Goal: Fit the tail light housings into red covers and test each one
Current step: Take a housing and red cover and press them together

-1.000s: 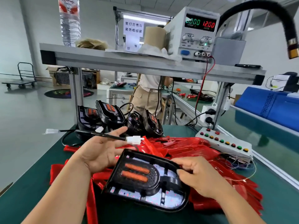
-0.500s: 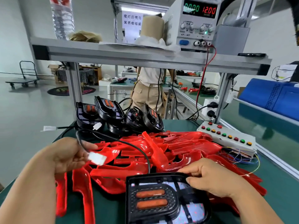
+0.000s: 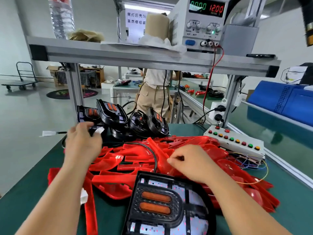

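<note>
Worker's head camera: On a green tabletop (image 3: 25,192), a black tail light housing (image 3: 169,206) lies flat, lens up, at 6 o'clock, with neither hand gripping it. The right hand (image 3: 191,164) sits just beyond it, at 1 o'clock from the housing. Its thumb and curled forefinger pinch the edge of a red cover (image 3: 157,148) in the heap of red covers (image 3: 128,155). The left hand (image 3: 83,141) reaches out to 10 o'clock, fingertips at a white plug (image 3: 100,130) beside the stacked housings (image 3: 116,116). Blur hides whether it grips anything.

Half a second earlier the right hand rested on the housing's top edge and the left hand held a white connector. Both hands have since moved up the tabletop, and a loose white connector (image 3: 83,195) now lies by the left forearm. The housing has kept its place.

The shelf (image 3: 135,55) overhead carries a bench power supply (image 3: 199,22) reading 00.00 and 12.00, a clear plastic bottle (image 3: 61,17) and a brown roll (image 3: 157,26). A push-button box (image 3: 237,147) sits at 2 o'clock, just beside the covers.
</note>
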